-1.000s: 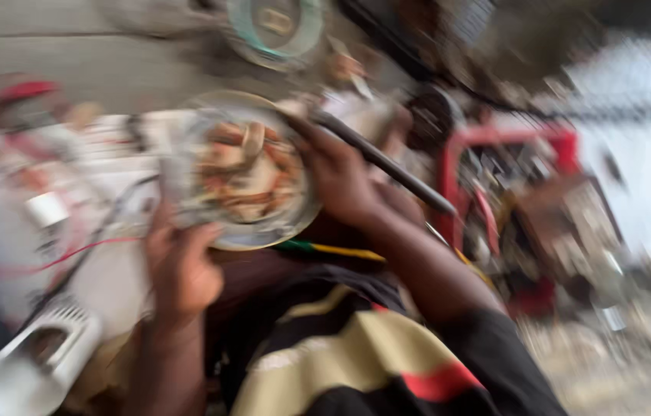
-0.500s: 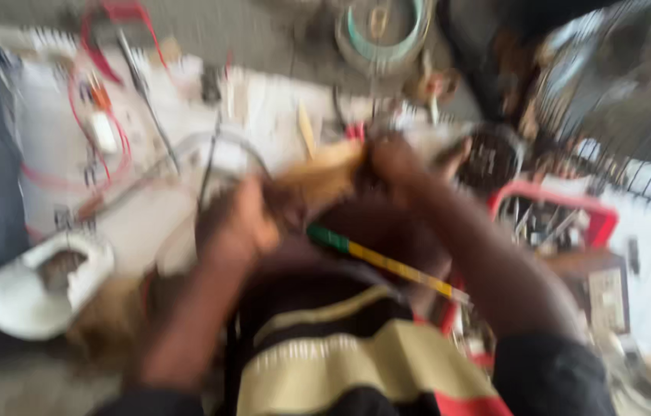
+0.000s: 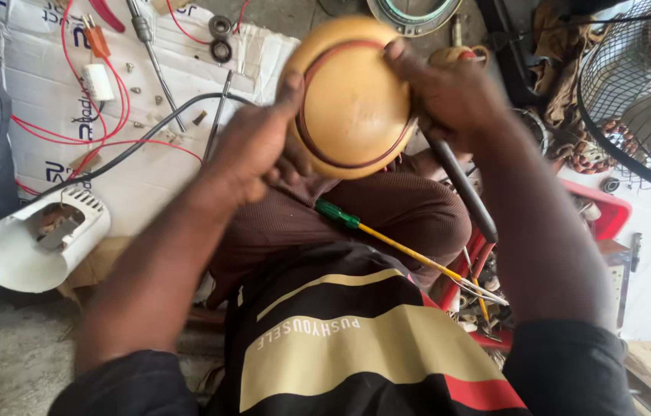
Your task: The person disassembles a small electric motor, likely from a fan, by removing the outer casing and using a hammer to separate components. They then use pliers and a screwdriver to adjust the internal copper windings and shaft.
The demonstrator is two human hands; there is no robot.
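Fingers [image 3: 288, 91] of left hand [image 3: 252, 150] and right hand [image 3: 448, 88] closed around rim of round tan cover [image 3: 352, 96], held above lap; black-handled tool [image 3: 460, 185] tucked under right palm; grip best kept even, both sides.

Even, soft daylight, no hard shadows; scene reads bright overall. Brightest area is right side of frame, where the white surface under the fan grille [image 3: 641, 92] is nearly blown out. White cardboard sheet [image 3: 71, 115] at upper left also bright but keeps detail. Dull sheen on the tan round cover [image 3: 352, 96] at top centre, no real glare. Darkest parts: black shirt [image 3: 356, 347] at bottom, detail mostly lost in the dark cloth. Focus sharp in centre; left hand [image 3: 252, 150] and right hand [image 3: 448, 88] crisp, no motion blur. Wide-angle lens: forearms stretch toward lower corners, edges slightly soft.
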